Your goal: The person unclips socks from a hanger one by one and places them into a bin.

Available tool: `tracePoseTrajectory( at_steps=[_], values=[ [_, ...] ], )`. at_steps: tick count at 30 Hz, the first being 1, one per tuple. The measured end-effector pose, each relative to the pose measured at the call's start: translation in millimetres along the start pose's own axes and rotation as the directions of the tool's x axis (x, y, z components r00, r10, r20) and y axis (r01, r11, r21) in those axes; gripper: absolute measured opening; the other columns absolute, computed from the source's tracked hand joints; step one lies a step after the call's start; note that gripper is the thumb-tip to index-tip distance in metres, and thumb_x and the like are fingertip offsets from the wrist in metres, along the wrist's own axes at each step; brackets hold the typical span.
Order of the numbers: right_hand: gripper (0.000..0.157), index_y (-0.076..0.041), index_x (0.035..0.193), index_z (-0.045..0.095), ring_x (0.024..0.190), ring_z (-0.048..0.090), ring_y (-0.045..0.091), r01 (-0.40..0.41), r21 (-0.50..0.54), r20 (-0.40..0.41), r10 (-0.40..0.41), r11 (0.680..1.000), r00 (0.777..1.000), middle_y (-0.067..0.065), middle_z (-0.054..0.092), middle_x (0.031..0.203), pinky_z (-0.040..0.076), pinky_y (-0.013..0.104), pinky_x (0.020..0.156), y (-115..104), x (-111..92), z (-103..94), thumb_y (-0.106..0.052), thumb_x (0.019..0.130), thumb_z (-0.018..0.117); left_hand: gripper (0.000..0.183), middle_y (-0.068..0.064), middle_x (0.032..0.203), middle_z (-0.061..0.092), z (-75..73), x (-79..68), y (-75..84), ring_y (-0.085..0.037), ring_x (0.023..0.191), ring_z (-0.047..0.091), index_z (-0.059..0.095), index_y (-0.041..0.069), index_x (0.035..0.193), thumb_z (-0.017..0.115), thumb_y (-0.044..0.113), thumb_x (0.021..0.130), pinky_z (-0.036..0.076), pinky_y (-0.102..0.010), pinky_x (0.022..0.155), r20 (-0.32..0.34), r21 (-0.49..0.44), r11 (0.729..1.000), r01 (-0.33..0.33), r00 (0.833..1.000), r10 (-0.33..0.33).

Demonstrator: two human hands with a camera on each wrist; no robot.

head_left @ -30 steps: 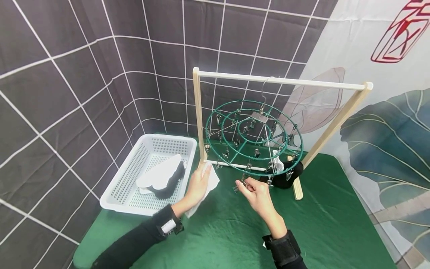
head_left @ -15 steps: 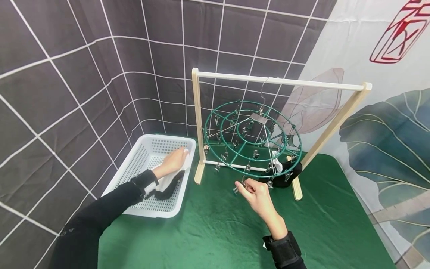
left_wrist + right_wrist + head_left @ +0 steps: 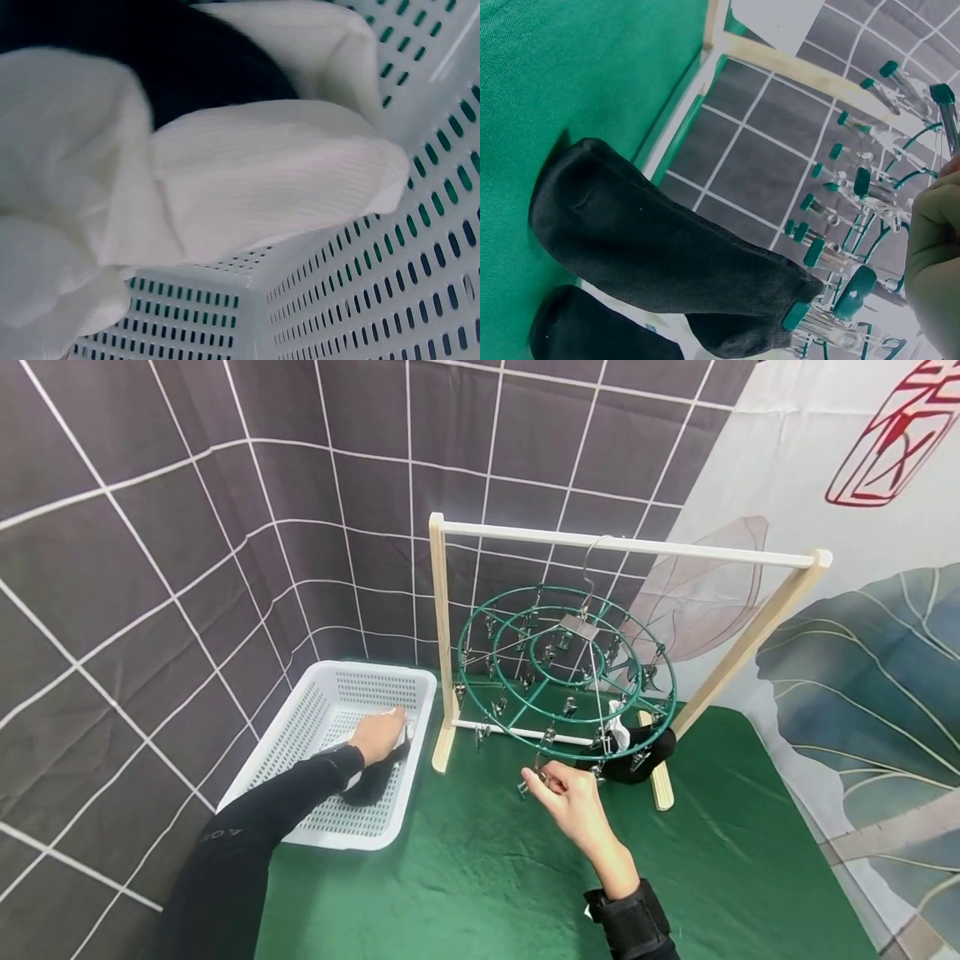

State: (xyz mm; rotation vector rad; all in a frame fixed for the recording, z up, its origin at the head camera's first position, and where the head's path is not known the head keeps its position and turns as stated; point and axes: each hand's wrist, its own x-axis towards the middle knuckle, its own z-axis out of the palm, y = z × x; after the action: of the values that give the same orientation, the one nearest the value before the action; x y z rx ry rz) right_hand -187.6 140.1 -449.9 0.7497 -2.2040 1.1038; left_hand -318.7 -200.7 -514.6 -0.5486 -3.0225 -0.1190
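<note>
My left hand is down inside the white plastic basket, gripping a white sock whose cloth bunches up in the left wrist view. The fingertips are hidden by cloth and by the back of the hand. A dark sock lies under that hand. My right hand pinches a metal clip with green tips, below the front rim of the round green clip hanger. Black socks hang from clips at the hanger's right side, beside a white item.
The hanger hooks onto the white top bar of a wooden rack. Several more clips dangle from its rings. A green cloth covers the table, and a dark grid-patterned curtain stands behind.
My left hand has carried a white sock from beside the rack leftward and down into the basket. My right hand stays nearly in place, still pinching the clip.
</note>
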Motion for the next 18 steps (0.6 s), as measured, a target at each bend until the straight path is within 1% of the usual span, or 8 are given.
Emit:
tracePoseTrajectory(
  at_steps=[2,4,6,9,12,14,15,18],
  values=[
    [0.038,-0.017,0.061,0.043,0.05,0.019,-0.002,-0.002,-0.004,-0.007,0.002,1.0,1.0,-0.014,0.022,0.056,0.018,0.014,0.047,0.0,0.0,-0.3,-0.009,0.082,0.072,0.023,-0.015,0.075,0.063,4.5,1.3,-1.3,-0.033,0.066,0.063,0.05,-0.002,0.109,0.057,0.012,0.092,0.052,-0.044,0.059,-0.015,0.034,0.999,-0.006,1.0,0.007],
    [0.039,-0.017,0.06,0.041,0.049,0.019,-0.002,-0.007,-0.007,-0.018,0.007,1.0,1.0,-0.014,0.022,0.056,0.018,0.014,0.047,0.2,-0.1,-0.5,-0.01,0.082,0.073,0.022,-0.015,0.073,0.062,7.7,2.2,-2.2,-0.033,0.064,0.063,0.049,-0.001,0.108,0.056,0.013,0.092,0.052,-0.045,0.059,-0.032,0.045,0.999,-0.005,0.999,0.006],
    [0.04,-0.017,0.059,0.04,0.049,0.02,-0.002,-0.017,-0.009,-0.033,0.017,1.0,0.999,-0.014,0.023,0.055,0.018,0.013,0.047,0.4,-0.5,-0.6,-0.01,0.081,0.073,0.021,-0.015,0.073,0.062,10.9,2.8,-2.9,-0.033,0.066,0.063,0.049,0.0,0.108,0.05,0.015,0.095,0.052,-0.046,0.06,-0.039,0.03,0.999,0.009,0.999,-0.008],
    [0.04,-0.018,0.059,0.041,0.048,0.022,-0.001,-0.023,-0.014,-0.054,0.022,1.0,0.998,-0.013,0.024,0.054,0.019,0.013,0.047,1.0,-1.7,-0.7,-0.009,0.08,0.073,0.022,-0.016,0.079,0.063,14.5,2.9,-3.3,-0.033,0.068,0.062,0.047,0.002,0.111,0.042,0.019,0.099,0.051,-0.046,0.064,-0.028,-0.044,0.997,0.061,0.998,-0.062],
    [0.038,-0.018,0.059,0.043,0.046,0.023,-0.001,-0.033,-0.014,-0.06,0.032,0.999,0.998,-0.013,0.025,0.052,0.02,0.013,0.046,1.7,-2.9,-1.1,-0.009,0.08,0.073,0.027,-0.018,0.084,0.064,17.2,2.1,-3.1,-0.032,0.07,0.061,0.046,0.004,0.111,0.031,0.025,0.102,0.051,-0.045,0.066,-0.018,-0.128,0.984,0.12,0.992,-0.123],
    [0.038,-0.018,0.059,0.044,0.046,0.023,-0.001,-0.047,-0.009,-0.052,0.046,0.999,0.998,-0.014,0.025,0.052,0.021,0.014,0.046,1.8,-3.5,-1.6,-0.01,0.081,0.073,0.028,-0.018,0.085,0.065,17.9,0.9,-2.7,-0.033,0.071,0.062,0.045,0.004,0.112,0.03,0.025,0.103,0.051,-0.046,0.065,-0.023,-0.142,0.982,0.123,0.992,-0.128],
    [0.037,-0.018,0.059,0.044,0.046,0.023,-0.001,-0.057,-0.006,-0.047,0.057,0.998,0.997,-0.014,0.025,0.052,0.021,0.014,0.045,1.9,-3.6,-1.9,-0.011,0.081,0.073,0.027,-0.019,0.085,0.065,17.8,0.4,-2.1,-0.034,0.071,0.063,0.045,0.003,0.112,0.031,0.024,0.103,0.051,-0.046,0.065,-0.028,-0.139,0.984,0.115,0.992,-0.12],
    [0.037,-0.019,0.059,0.045,0.045,0.023,-0.001,-0.087,-0.004,-0.036,0.087,0.996,0.996,-0.015,0.024,0.052,0.022,0.015,0.045,2.9,-3.8,-3.1,-0.013,0.082,0.072,0.025,-0.018,0.082,0.065,17.2,0.3,-0.5,-0.037,0.072,0.064,0.045,0.001,0.115,0.035,0.02,0.102,0.052,-0.047,0.063,-0.046,-0.093,0.994,0.06,0.997,-0.065]
  ],
)
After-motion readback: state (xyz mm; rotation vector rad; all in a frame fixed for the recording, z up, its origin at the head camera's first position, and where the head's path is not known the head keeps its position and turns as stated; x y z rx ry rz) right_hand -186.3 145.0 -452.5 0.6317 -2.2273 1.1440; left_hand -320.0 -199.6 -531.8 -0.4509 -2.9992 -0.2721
